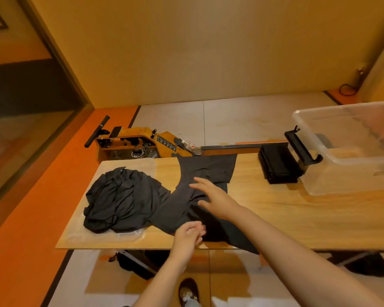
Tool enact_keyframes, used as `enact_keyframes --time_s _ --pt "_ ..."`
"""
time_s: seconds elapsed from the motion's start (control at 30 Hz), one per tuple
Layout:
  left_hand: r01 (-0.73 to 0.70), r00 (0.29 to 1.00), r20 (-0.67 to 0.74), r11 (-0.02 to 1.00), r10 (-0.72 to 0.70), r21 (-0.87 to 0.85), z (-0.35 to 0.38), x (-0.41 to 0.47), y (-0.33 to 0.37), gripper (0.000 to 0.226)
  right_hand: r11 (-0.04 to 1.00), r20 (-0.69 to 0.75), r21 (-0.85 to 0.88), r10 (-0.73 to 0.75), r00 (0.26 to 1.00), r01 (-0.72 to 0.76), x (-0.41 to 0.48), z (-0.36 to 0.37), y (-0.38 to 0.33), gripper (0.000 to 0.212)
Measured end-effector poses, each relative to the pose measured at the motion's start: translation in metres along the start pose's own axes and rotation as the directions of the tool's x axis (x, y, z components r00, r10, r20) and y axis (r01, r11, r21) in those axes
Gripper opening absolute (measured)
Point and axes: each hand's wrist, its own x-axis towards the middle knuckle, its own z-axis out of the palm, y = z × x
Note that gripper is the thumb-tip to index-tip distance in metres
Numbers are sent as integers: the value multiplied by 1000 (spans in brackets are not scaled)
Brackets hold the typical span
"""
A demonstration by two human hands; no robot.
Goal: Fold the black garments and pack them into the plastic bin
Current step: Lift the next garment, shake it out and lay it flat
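Item 1, table (297,218): pale wood top, set on a floor of grey tile with orange borders

Item 2, garment (208,166): black, spread at mid-table, 1 broad part reaching the far edge, the near part hanging over the near edge

Item 3, left hand (189,234): at the garment's near part, fingers curled and pinching a fold of the cloth; outline blurred

Item 4, right hand (213,198): released, fingers straight and spread, palm down over the garment's middle; contact with the cloth could not be told

Item 5, pile (120,200): loose black garments, crumpled, at the table's left end, lying on a clear plastic sheet (131,162) and touching the garment

Item 6, stack (277,166): folded black garments, at the far edge, just left of the bin

Item 7, bin (319,180): clear plastic, lidless, on the table's right end

Item 8, rower (142,140): yellow and black machine on the floor behind the table, a bottle (190,147) resting on it

Item 9, shoe (189,291): below the table's near edge, on the floor
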Motion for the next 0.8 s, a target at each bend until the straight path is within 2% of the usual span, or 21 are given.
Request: enact_keyframes --time_s 0.1,0.2,0.33,0.4,0.47,0.57,0.6,0.67,0.7,0.73,0.8 --pt "-74 990 -101 981 94 180 -47 28 4 11 991 -78 -13 135 988 -136 -11 1 41 52" --pt "-135 974 -112 902 197 410 -82 60 10 16 954 -178 51 301 937 -296 -32 8 68 44" --pt "-92 969 -111 742 219 664 -112 100 6 32 800 -252 34 586 770 -599 -80 40 108 42" --pt "-39 973 -124 668 195 743 -120 116 -2 40 726 -271 -30 655 705 -687 -100 54 121 47" --pt "-3 974 -130 587 185 810 -123 125 -10 45 701 -308 -88 656 689 -707 -109 64 123 47" --pt "5 981 -96 476 167 880 -123 134 -16 43 689 -331 -104 656 678 -718 -107 78 115 29" --pt "-1 985 -77 456 152 890 -122 136 -17 39 690 -346 -100 652 675 -717 -106 82 114 22" --pt "6 988 -71 426 138 905 -121 138 -16 16 707 -369 -87 632 682 -702 -104 86 113 14" --pt "8 989 -72 442 128 897 -121 139 -14 12 720 -375 -48 629 681 -692 -103 84 113 12" --pt "4 990 -70 470 124 883 -121 141 -13 24 727 -359 36 650 670 -686 -102 80 113 11" --pt "-21 992 -59 599 114 800 -123 144 -4 34 721 -307 262 692 653 -642 -98 65 113 10"
